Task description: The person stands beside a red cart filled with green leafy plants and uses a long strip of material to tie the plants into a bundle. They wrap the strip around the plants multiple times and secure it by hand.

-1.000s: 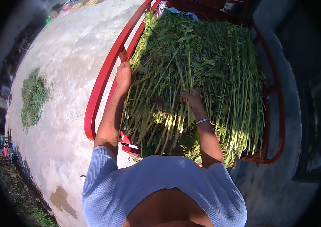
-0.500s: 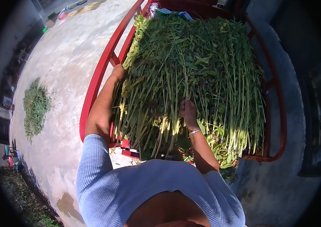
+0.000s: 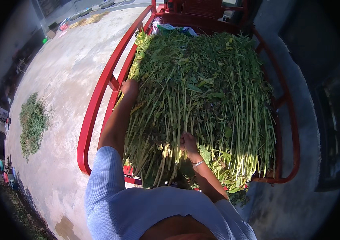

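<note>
A thick heap of cut leafy plants [image 3: 202,80] fills the bed of a red cart [image 3: 98,100], stalk ends toward me. My left hand [image 3: 130,87] is at the heap's left edge, closed around yellowing plant stalks beside the red side rail; its fingertips are hidden. Nearer to me and right of it, my right hand [image 3: 189,144] is closed on green stalks by their lower ends. A silver bracelet [image 3: 198,163] is on the right wrist.
The red rails run along both sides of the cart. A smaller pile of green plants [image 3: 34,125] lies on the concrete floor [image 3: 66,80] to the left. A shiny bag [image 3: 174,29] sits behind the heap. Walls stand at far left and right.
My right hand has moved toward me and slightly left, lower along the stalks. My left hand has shifted slightly right. The view has tilted, bringing more of the cart's far end into sight.
</note>
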Motion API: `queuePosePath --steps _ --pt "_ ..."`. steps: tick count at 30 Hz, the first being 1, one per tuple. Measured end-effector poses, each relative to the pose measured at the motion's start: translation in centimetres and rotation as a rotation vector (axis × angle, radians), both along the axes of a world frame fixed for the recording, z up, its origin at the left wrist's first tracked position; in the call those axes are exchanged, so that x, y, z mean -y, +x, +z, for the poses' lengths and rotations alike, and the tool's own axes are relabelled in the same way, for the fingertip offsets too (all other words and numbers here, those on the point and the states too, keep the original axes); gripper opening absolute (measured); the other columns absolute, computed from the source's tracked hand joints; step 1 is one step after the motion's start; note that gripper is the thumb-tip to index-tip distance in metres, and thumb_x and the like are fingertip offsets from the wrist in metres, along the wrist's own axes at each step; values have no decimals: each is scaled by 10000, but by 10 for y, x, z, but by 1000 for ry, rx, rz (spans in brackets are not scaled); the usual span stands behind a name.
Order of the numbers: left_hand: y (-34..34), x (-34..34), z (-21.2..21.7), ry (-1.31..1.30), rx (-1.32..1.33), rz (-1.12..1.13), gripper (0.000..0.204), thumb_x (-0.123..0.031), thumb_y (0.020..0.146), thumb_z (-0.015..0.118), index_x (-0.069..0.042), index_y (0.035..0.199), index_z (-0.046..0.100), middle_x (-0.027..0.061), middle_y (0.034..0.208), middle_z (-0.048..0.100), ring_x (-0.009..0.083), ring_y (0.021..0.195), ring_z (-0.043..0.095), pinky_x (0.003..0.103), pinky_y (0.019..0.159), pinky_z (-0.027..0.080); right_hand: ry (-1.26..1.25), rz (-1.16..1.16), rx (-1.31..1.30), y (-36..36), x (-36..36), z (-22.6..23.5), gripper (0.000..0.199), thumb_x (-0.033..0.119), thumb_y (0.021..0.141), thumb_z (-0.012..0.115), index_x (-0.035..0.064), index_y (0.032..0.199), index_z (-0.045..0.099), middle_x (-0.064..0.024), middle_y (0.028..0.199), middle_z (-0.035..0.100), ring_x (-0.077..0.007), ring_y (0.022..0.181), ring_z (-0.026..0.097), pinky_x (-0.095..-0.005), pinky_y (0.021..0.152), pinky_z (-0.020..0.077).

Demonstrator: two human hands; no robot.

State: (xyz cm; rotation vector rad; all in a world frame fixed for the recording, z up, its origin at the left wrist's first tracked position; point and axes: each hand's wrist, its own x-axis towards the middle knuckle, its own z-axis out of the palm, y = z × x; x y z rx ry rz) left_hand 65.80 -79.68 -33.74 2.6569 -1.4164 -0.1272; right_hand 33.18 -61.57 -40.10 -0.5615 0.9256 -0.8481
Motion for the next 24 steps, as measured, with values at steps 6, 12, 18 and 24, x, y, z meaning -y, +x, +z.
queuePosePath --steps 6,12,18,24 --pt "-14 1 44 168 -113 -186 220 -193 828 520 -82 930 681 157 982 653 289 921 641 415 707 516 -98 -95 -30 -18 3 -42 254 279 962 381 103 784 426 14 558 362 -75 384 267 -242 359 198" --pt "2 -2 47 260 194 -459 223 -174 832 521 -86 961 681 151 1019 647 298 972 622 402 712 528 -53 -41 72 -12 10 -52 249 275 953 388 102 782 439 5 568 384 -79 392 296 -241 357 203" --pt "-27 0 46 276 352 -281 222 -179 829 536 -124 980 690 111 1022 659 265 944 641 417 703 521 9 -85 116 -18 6 -36 269 279 949 391 79 777 449 -22 563 414 -101 381 338 -251 342 239" --pt "6 15 6 241 191 -302 228 -190 810 547 -86 965 677 123 1026 651 288 935 635 449 734 511 7 -60 46 -11 2 -41 274 279 947 390 75 779 461 -15 555 404 -97 379 330 -247 342 236"
